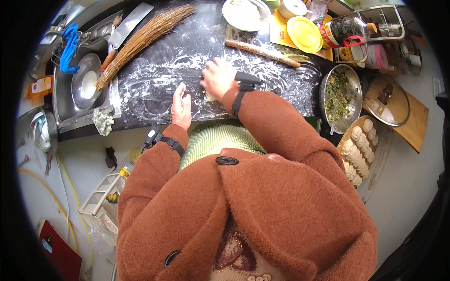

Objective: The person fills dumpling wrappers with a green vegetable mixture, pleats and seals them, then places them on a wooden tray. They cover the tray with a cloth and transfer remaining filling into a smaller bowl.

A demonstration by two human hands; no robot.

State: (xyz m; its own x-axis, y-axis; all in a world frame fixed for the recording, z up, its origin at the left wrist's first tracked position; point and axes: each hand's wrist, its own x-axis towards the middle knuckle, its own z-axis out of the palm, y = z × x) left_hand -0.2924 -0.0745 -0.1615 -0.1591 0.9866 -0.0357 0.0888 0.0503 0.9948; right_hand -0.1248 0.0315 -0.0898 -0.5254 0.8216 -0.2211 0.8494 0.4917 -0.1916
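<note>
Loose flour lies over the dark countertop [151, 75]. My left hand [181, 109] hovers by the counter's front edge, fingers up and thumb apart, with nothing in it. My right hand [218, 78] is at the counter's middle, palm down and slightly blurred; a bit of pale dough [210, 96] shows beneath its heel, and what lies under the fingers is hidden. Beyond it, to the right, a wooden rolling pin [262, 52] lies dusted with flour. A metal bowl of flour [265, 14] stands at the back. At the right are a metal bowl of chopped filling [358, 86] and a woven tray with filled buns [346, 135].
A straw broom [147, 42] and a cleaver [130, 25] lie beside the sink [63, 116] on the left. A crumpled cloth [103, 122] hangs at the front edge. A yellow lid [304, 34], a sauce bottle [346, 32] and a glass pot lid [395, 109] are at the right.
</note>
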